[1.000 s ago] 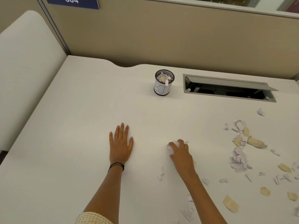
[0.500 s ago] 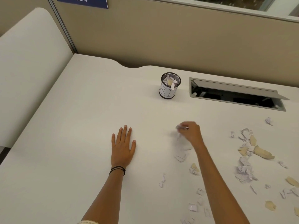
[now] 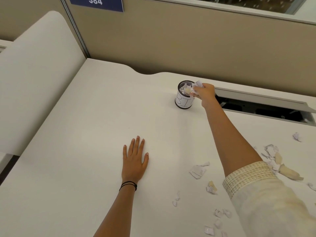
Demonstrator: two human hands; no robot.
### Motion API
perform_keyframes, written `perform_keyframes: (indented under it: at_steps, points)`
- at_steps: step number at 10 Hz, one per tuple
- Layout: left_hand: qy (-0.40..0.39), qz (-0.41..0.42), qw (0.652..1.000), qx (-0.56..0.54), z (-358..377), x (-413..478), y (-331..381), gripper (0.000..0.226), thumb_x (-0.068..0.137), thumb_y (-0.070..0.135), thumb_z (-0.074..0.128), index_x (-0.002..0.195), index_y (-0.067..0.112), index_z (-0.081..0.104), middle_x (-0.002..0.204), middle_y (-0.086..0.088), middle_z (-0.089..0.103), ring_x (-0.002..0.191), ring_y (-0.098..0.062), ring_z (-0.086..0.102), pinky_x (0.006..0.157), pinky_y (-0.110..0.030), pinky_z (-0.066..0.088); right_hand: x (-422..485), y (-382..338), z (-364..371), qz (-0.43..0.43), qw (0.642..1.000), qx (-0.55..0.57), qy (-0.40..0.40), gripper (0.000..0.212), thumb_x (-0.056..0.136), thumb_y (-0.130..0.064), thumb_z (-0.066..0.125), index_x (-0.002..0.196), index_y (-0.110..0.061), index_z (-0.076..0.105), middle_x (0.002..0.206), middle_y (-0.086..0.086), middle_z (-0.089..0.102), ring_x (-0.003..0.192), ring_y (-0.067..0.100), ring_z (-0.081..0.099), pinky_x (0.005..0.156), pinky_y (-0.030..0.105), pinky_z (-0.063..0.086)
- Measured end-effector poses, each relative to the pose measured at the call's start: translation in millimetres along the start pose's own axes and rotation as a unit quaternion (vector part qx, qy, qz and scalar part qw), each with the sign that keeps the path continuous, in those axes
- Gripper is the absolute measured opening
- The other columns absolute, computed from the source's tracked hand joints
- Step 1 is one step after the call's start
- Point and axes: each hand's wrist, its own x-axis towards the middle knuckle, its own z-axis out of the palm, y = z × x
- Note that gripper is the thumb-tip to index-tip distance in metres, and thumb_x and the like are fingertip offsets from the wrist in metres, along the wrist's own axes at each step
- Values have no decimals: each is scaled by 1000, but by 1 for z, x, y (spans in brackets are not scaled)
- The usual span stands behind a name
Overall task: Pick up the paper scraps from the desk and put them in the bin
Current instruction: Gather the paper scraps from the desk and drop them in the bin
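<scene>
A person's right hand is reaching to the far side of the tabletop, its fingers curling tightly around a crumpled wad of paper scraps and holding it right at the rim of the small mesh bin, seemingly so the wad will drop inside and not spill over the edge. The left hand is lying flat on the tabletop with fingers straight and slightly spread, gripping nothing, probably bracing the body while the other arm is stretching forward (thin dark bands are circling its wrist). The bin, a dark cylinder wearing a white hand-lettered label, is standing upright just beside an open cable tray and is already carrying white and yellowish scraps close to its brim, so room for more appears to be running short. The wad is showing white, creased and bunched, with torn edges poking out above the fingers. More loose scraps are lying toward the near and right parts of the tabletop, white printed slips mixing with tan pieces, suggesting the job is only partly done.
</scene>
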Motion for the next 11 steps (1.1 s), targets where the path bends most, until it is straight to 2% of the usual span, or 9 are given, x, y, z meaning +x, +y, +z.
perform_keyframes:
  at_steps: [1, 2, 4, 5, 6, 7, 8, 9, 11]
  points:
    - [-2, 0, 1000, -2, -1, 1, 0, 57, 94, 39, 24, 148, 19, 26, 156, -1, 21, 143, -16, 14, 115, -43, 5, 9, -5, 12, -32, 998, -46, 32, 27, 75, 1, 61, 58, -18, 54, 88, 12, 65, 81, 27, 64, 72, 31, 56]
    - [-3, -1, 1000, -4, 0, 1, -1, 57, 94, 39, 25, 148, 19, 26, 156, -1, 21, 143, -16, 14, 115, -44, 5, 3, -13, 12, -57, 990, -123, 30, 14, 82, -2, 57, 90, -7, 68, 101, 9, 62, 85, 19, 56, 53, 0, 42]
    - [-4, -2, 1000, 3, 0, 1, -1, 57, 94, 39, 25, 148, 19, 28, 156, -1, 22, 142, -16, 15, 115, -43, 4, -3, -24, 3, -131, 969, -211, -13, 35, 83, 8, 43, 111, 3, 64, 122, 17, 60, 100, 25, 58, 67, 15, 41]
    - [-4, -2, 1000, -1, 0, 0, -1, 57, 94, 39, 25, 148, 19, 27, 156, -1, 22, 142, -17, 16, 115, -43, 4, -13, -28, -4, -156, 966, -204, -15, 37, 82, 9, 40, 108, -1, 66, 120, 13, 63, 71, 6, 52, 60, 8, 38]
    - [-4, -3, 1000, -1, 0, 0, -2, 57, 94, 39, 25, 148, 19, 27, 156, -1, 22, 143, -16, 15, 115, -42, 4, -21, -27, -12, -179, 958, -224, -7, 38, 83, 9, 38, 107, 1, 67, 119, 14, 63, 79, 14, 58, 54, 0, 34]
    - [-4, -2, 1000, -2, 0, 0, -1, 57, 94, 39, 24, 148, 19, 26, 156, -1, 22, 143, -16, 15, 116, -42, 3, -28, -17, -15, -222, 930, -292, -35, 34, 85, 9, 39, 106, 4, 66, 117, 19, 64, 108, 32, 58, 83, 23, 44]
    - [-5, -1, 1000, -7, 0, 0, -1, 57, 94, 39, 25, 148, 19, 26, 156, -1, 22, 143, -17, 15, 116, -42, 2, -28, -1, -11, -247, 871, -409, -112, 27, 93, -9, 44, 106, 5, 63, 117, 19, 62, 114, 37, 53, 98, 38, 35]
    - [-6, -1, 1000, -7, -1, 1, 0, 57, 94, 39, 25, 148, 19, 27, 155, -1, 22, 142, -16, 15, 115, -42, 4, -24, 11, -1, -213, 818, -510, -159, 35, 98, -29, 39, 125, -14, 54, 135, 9, 51, 130, 32, 40, 110, 61, 7]
    - [-9, -1, 1000, -7, -1, 0, 0, 57, 95, 39, 25, 148, 19, 26, 156, 0, 20, 143, -16, 14, 116, -43, 4, -16, 16, 22, -170, 773, -590, -160, 53, 98, -43, 31, 142, -12, 29, 144, 12, 41, 139, 30, 27, 108, 64, -7]
